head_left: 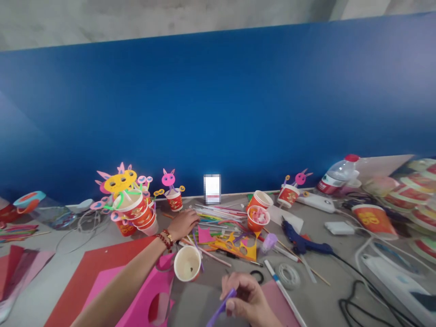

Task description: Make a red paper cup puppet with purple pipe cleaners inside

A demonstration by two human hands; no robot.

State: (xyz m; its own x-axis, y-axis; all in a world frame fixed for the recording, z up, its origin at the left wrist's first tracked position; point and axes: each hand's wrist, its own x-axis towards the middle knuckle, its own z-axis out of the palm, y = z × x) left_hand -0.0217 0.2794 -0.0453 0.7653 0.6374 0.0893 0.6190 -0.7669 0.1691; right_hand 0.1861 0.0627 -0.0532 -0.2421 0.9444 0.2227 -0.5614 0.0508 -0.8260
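The right hand (247, 297) pinches a purple strip (221, 311), fingers closed on its upper end so the rest hangs free toward the near edge. The left hand (184, 223) reaches far across the table (327, 290), palm down on the scattered straws (218, 213); whether it grips one I cannot tell. Between the hands stands an open paper cup (187, 263), upright beside pink foam (150, 295). A glue gun (301, 240) lies to the right.
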